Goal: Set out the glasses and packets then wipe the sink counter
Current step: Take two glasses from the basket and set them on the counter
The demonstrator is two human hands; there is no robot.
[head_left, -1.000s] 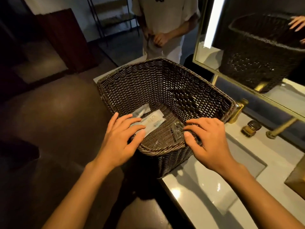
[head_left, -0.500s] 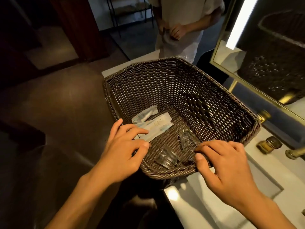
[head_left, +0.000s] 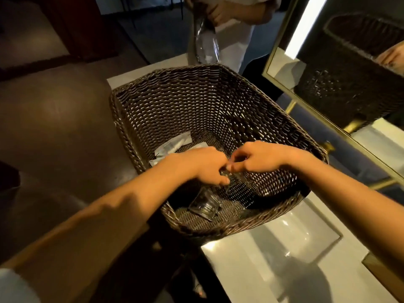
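- Both hands are down inside the basket, meeting mid-frame. The left hand has its fingers curled in tight around something clear on the basket floor. It looks like a glass, but the hand hides most of it and I can't say how firm the hold is.
- The right hand is pinched narrow, thumb to forefinger, right beside the left. It's picking at the same spot; whether it actually holds anything I cannot tell.
- A second glass lies on its side near the basket's lower rim, just under the left forearm. To my eye that's the risk: draw the arm back carelessly and it could knock that glass about or roll it against the wicker.
- Two hands crowding one small clear thing could fumble it. Glass is slick and hard to see against that dark weave in this dim light.
- The packets lie flat at the basket's left, partly under the left wrist. Nothing is set out yet.
- The basket sits at the counter edge, lower right, partly over the sink. Lean hard on the near rim and I'd worry it tips off toward the floor.
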